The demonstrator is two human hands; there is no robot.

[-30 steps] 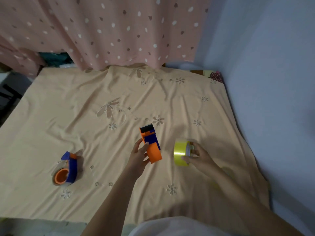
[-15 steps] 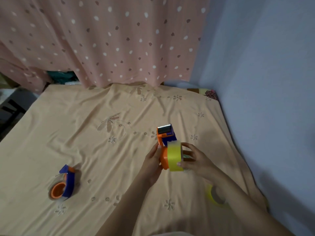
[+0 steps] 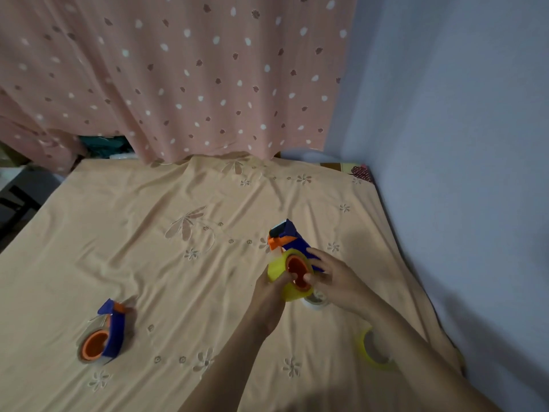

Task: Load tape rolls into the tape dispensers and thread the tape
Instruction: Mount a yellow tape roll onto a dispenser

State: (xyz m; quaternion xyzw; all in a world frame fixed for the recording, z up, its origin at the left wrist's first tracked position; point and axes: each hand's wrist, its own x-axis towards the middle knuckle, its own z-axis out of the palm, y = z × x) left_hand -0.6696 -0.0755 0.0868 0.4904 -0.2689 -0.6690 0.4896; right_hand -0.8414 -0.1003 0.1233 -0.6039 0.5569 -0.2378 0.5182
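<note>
A blue and orange tape dispenser (image 3: 287,237) is held above the bed, a little right of the middle. A yellow tape roll (image 3: 277,266) sits on its orange hub (image 3: 296,268). My left hand (image 3: 271,288) grips the roll from below and the left. My right hand (image 3: 332,276) holds the dispenser's blue body from the right, thumb at the hub's edge. A second blue and orange dispenser (image 3: 104,334) lies on the sheet at the left, with a clear roll on its hub.
A yellow tape roll (image 3: 375,350) lies on the sheet by my right forearm, and a clear roll (image 3: 315,300) sits just under my hands. The peach bed sheet (image 3: 166,263) ends at a blue wall (image 3: 463,173) on the right and a pink dotted curtain (image 3: 178,78) behind.
My right hand picked up the yellow roll from the sheet and brought it onto the dispenser's hub. The dispenser has turned so that the hub faces me. Both hands now hold the assembly.
</note>
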